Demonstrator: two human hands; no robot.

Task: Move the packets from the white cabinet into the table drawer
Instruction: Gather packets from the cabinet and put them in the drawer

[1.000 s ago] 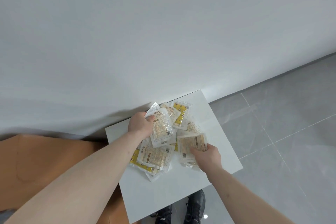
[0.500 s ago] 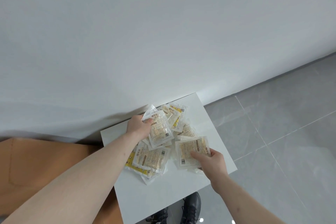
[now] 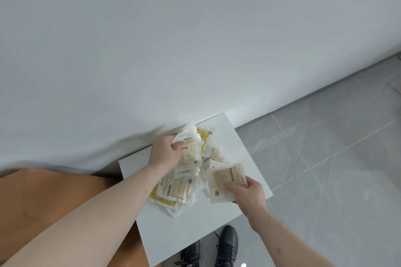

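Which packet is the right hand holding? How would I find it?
Find the white cabinet against the wall, with packets heaped on top. At the heap's right edge, the right hand pinches one packet. It lies flat and apart, with a barcode at its near corner.

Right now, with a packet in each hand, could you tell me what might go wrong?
The left hand grips its packet by one crumpled corner, so it could slip out. Loose packets overlap in a pile on the white cabinet; lifting the right hand's packet might drag neighbours off the edge.
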